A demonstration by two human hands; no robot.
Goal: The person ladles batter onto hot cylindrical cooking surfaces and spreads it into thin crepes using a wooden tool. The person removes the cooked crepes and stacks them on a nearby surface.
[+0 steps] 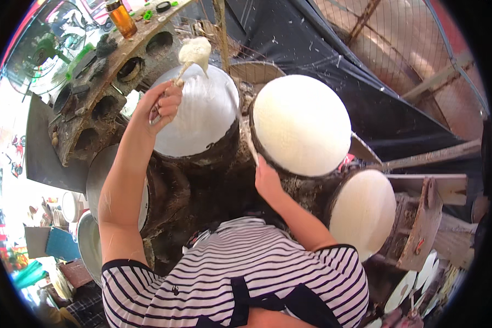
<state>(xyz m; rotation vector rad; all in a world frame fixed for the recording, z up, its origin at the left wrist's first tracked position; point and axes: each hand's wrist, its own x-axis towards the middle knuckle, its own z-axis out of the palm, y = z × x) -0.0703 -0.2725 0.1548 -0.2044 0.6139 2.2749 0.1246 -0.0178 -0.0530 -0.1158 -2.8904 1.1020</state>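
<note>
My left hand (164,106) is raised over the left steamer top (202,117), a round white cloth dome. It grips the handle of a ladle (194,52) whose white, batter-coated bowl hangs above the dome's far edge. My right hand (268,180) rests lower, between the left dome and the middle white dome (300,123). Its fingers are closed on a thin pale stick (250,143) that points up along the gap. A third white dome (363,210) sits to the right, by my striped sleeve.
A blackened clay stove (202,186) carries the domes. At the back left a wooden shelf with round holes (101,82) holds an amber bottle (120,19). A green fan (44,54), metal pans (95,180), a black tarp (322,49) and wooden planks (426,218) surround it.
</note>
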